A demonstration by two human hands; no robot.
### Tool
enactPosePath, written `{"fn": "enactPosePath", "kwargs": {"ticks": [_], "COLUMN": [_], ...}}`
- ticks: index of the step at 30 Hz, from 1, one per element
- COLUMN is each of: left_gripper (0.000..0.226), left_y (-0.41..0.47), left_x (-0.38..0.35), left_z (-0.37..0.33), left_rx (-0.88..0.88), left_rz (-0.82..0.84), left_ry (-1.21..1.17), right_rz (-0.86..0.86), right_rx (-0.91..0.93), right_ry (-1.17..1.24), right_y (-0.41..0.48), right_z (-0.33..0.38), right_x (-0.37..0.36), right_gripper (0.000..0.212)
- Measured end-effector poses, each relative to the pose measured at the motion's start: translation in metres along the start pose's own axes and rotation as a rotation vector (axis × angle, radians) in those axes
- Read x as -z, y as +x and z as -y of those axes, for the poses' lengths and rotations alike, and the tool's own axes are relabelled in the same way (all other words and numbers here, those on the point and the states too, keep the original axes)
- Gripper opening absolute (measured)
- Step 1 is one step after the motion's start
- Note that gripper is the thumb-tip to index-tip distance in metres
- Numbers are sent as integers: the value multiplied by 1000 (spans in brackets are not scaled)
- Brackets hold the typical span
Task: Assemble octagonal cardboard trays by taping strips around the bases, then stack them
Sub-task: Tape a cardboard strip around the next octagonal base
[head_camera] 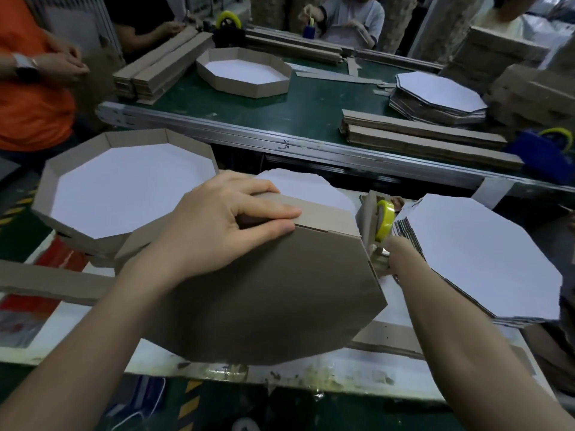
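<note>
Beneath the fingers (273,211) of the left hand (217,234), base (264,293) and strip (326,217) are matt brown cardboard. Past the right hand (401,256) fingertips — glossy yellow plastic tape roll (385,217), then stacked bases (479,259) faced in smooth white paper.

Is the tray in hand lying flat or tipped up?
Tipped up: the tray shows its brown underside, left hand pressing its strip.
</note>
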State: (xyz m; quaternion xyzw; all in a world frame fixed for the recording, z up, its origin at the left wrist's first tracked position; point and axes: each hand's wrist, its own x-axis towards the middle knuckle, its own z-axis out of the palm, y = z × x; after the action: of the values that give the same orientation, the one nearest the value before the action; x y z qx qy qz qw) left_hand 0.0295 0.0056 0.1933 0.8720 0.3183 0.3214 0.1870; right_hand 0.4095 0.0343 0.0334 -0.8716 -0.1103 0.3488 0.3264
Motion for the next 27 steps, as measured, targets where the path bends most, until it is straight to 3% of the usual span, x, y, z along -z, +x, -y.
{"fn": "enactPosePath", "kwargs": {"ticks": [7, 12, 17, 20, 27], "left_gripper": [33, 32, 31, 31, 35], "left_y": [7, 6, 5, 4, -3], "left_x": [-2, -4, -4, -3, 0], "left_z": [-3, -2, -2, -1, 1], "left_rx": [0, 8, -1, 15, 24], "left_rz": [-20, -21, -18, -21, 11], "left_ry": [27, 35, 26, 22, 55], "right_rz": [-85, -199, -63, -43, -5], "right_rx": [-5, -15, 112, 236, 248], "right_ry": [556, 763, 795, 635, 298], "right_y": [-9, -26, -22, -19, -25], "right_z": [1, -41, -96, -105, -117], "right_x": [0, -9, -11, -5, -1], "right_gripper": [17, 13, 17, 21, 15]}}
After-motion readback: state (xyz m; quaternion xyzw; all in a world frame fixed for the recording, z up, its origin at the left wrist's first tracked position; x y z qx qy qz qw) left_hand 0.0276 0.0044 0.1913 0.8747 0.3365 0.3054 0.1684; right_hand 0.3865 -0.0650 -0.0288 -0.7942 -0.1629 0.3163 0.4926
